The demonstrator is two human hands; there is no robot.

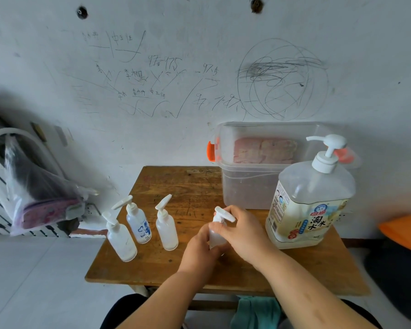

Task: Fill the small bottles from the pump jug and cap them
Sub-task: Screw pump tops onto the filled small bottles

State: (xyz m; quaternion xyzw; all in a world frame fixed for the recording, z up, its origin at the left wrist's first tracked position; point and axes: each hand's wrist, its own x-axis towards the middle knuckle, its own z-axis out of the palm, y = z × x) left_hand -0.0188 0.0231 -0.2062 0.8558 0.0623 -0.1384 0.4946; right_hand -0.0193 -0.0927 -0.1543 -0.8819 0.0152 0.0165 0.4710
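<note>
Left hand (197,250) gripping small bottle (216,237); right hand (243,231) fingers (221,226) pinching its pump cap (224,213); pump jug (311,205) standing right of fingers, capped bottles (138,224) left.

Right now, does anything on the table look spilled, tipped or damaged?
Nothing stands out. Three capped small bottles stand on the wooden table, the pump jug stands at its right, and the left hand and right hand hold a fourth bottle; no spill shows.

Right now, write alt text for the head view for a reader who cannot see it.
Both hands hold a small bottle over a wooden table: the left hand grips its body, the right hand holds its white pump cap. Three more capped small bottles stand to the left, and a pump jug stands to the right.
</note>
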